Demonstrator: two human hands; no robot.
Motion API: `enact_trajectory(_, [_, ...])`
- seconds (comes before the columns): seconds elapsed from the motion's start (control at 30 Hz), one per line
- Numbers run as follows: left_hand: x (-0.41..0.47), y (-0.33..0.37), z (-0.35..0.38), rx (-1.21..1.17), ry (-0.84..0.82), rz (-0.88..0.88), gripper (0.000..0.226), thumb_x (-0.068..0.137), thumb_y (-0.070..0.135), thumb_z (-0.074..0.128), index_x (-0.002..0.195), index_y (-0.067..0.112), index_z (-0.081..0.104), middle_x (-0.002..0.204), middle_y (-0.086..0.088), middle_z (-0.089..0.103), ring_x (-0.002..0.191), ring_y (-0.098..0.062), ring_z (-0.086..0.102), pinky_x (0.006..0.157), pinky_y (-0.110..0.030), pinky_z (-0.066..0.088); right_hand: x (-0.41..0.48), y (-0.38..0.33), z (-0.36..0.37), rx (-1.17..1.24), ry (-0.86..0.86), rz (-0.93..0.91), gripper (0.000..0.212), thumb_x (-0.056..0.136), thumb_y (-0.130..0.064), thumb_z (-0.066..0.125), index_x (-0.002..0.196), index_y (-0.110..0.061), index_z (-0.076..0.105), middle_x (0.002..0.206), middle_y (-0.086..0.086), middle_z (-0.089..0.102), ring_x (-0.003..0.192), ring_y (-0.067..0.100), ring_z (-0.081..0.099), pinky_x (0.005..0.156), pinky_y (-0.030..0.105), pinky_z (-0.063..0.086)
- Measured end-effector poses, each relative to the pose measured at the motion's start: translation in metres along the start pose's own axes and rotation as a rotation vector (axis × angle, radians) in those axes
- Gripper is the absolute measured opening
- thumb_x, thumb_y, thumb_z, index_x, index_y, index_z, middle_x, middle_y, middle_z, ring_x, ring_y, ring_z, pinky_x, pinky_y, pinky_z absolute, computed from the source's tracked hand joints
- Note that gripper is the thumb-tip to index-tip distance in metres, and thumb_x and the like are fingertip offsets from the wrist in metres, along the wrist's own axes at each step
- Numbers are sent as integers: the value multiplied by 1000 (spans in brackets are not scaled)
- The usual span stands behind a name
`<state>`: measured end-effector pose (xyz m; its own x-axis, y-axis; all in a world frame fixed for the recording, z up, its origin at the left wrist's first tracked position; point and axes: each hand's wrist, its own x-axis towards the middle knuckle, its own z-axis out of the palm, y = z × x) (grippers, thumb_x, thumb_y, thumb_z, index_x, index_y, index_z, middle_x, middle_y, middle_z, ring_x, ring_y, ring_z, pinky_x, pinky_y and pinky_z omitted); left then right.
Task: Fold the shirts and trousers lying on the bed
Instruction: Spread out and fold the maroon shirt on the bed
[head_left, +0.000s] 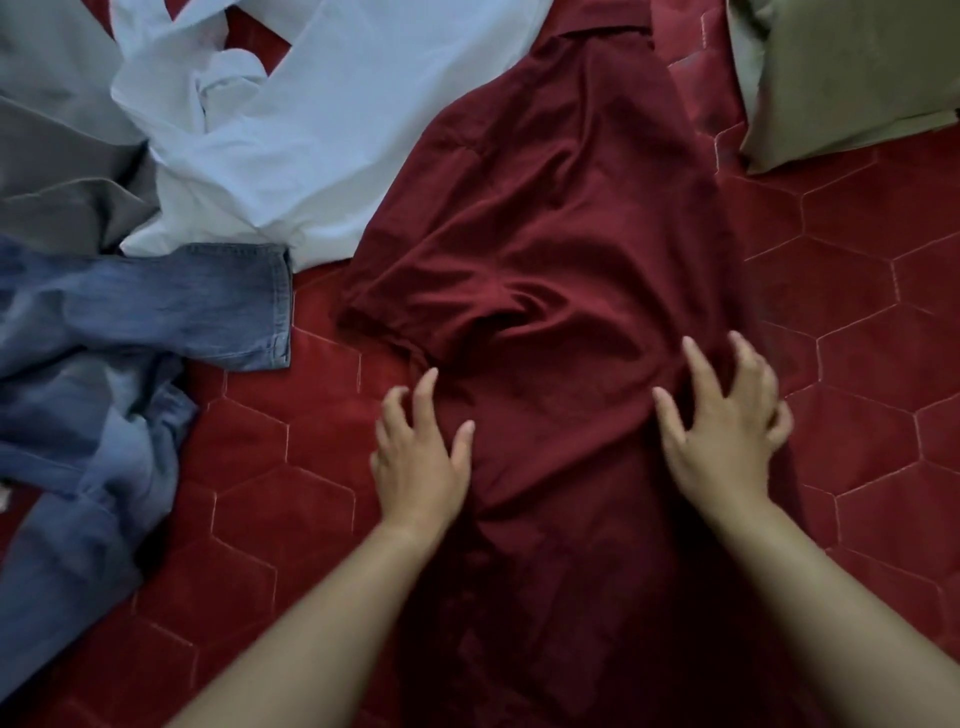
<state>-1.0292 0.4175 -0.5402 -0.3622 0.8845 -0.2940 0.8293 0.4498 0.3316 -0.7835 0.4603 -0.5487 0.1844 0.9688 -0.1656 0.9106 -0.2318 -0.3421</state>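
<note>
The bed was covered by a red quilted bedspread (857, 312) stitched in a hexagon pattern. A maroon collared shirt (545, 234) lay lengthwise down the middle of the bed, collar toward the far edge, lower part running to the near edge between the person's bare forearms. One short sleeve (395, 306) spread out toward the left edge, and the cloth was rumpled into folds at mid-length.

The left hand (421, 457) rested at the shirt's left border, just nearer than the sleeve. Its fingers were spread and lightly bent, the thumb lay on the cloth, and no fabric was gathered in it. The right hand (722, 426) lay on the shirt's right side, fingers splayed and bent with the tips on the cloth, and likewise gripped nothing that could be seen.

A light blue shirt (311, 130) lay crumpled toward the far-left corner, its hem touching the maroon shirt's left side. A grey garment (52, 130) lay beside it at the left edge, partly beneath it. Blue jeans (104, 338) lay along the left edge, one leg hem pointing at the maroon sleeve, near it but apart. An olive-green cloth (841, 78), pillow or folded garment not distinguishable, occupied the far-right corner.
</note>
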Motion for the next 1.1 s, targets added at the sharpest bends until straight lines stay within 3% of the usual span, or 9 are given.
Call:
enact_trajectory(0.1, [-29, -2, 14, 38, -20, -46, 72, 84, 50, 55, 144, 28, 23, 139, -16, 31, 121, -34, 38, 93, -44, 41, -12, 24, -4, 33, -9, 110, 58, 88, -45, 51, 142, -32, 34, 148, 14, 21, 135, 35, 21, 103, 61, 24])
enact_trajectory(0.3, [-73, 9, 27, -130, -78, -19, 74, 83, 44, 62, 142, 32, 19, 117, -9, 48, 102, -28, 56, 81, -37, 49, -47, 47, -11, 30, -41, -6, 66, 82, -32, 68, 141, -20, 38, 131, 15, 40, 117, 34, 40, 93, 51, 40])
enact_trajectory(0.4, [-87, 9, 29, -259, -93, 13, 63, 89, 30, 59, 141, 33, 24, 122, -6, 59, 102, -27, 61, 82, -32, 48, -52, 61, -18, 84, -53, -73, 45, 83, -15, 68, 126, -12, 56, 112, 12, 57, 101, 34, 53, 86, 40, 43])
enact_trajectory(0.5, [-97, 15, 23, -397, -101, 12, 52, 91, 28, 56, 138, 32, 33, 118, -8, 64, 98, -26, 63, 78, -20, 41, -51, 74, -35, 166, -21, -136, 22, 83, -5, 65, 104, -11, 66, 98, 9, 65, 90, 31, 62, 78, 35, 45])
enact_trajectory(0.6, [-109, 21, 18, -417, -93, 39, 46, 92, 34, 53, 134, 35, 35, 98, -6, 68, 82, -25, 65, 65, -14, 36, -48, 88, -55, 199, 77, -86, 20, 86, -7, 61, 105, -12, 63, 100, 8, 64, 88, 28, 62, 76, 31, 44])
enact_trajectory(0.7, [-121, 19, 22, -268, -137, -4, 58, 91, 37, 53, 142, 29, 27, 129, -7, 54, 111, -27, 55, 88, -26, 40, -53, 102, -61, 159, -10, 15, 37, 88, -21, 60, 123, -10, 53, 117, 13, 55, 106, 31, 55, 90, 37, 43])
enact_trajectory(0.8, [-135, 15, 25, -177, -172, -69, 70, 89, 44, 54, 146, 30, 17, 128, -8, 46, 113, -28, 50, 94, -36, 41, -75, 103, -54, 110, -218, 113, 66, 84, -34, 65, 139, -14, 35, 131, 15, 42, 121, 32, 42, 100, 44, 38])
enact_trajectory(0.93, [-141, 16, 31, -237, -260, -10, 67, 91, 28, 56, 145, 39, 17, 117, -9, 55, 103, -29, 58, 87, -38, 46, -94, 97, -45, 240, -329, 46, 65, 86, -11, 61, 143, -20, 32, 136, 10, 48, 123, 27, 48, 100, 31, 35])
enact_trajectory(1.1, [-148, 20, 34, -225, -324, 11, 54, 92, 15, 50, 142, 27, 31, 117, -15, 59, 105, -33, 57, 87, -36, 43, -102, 105, -55, 284, -281, 38, 61, 86, -1, 56, 140, -21, 38, 135, 6, 52, 123, 23, 49, 100, 20, 30])
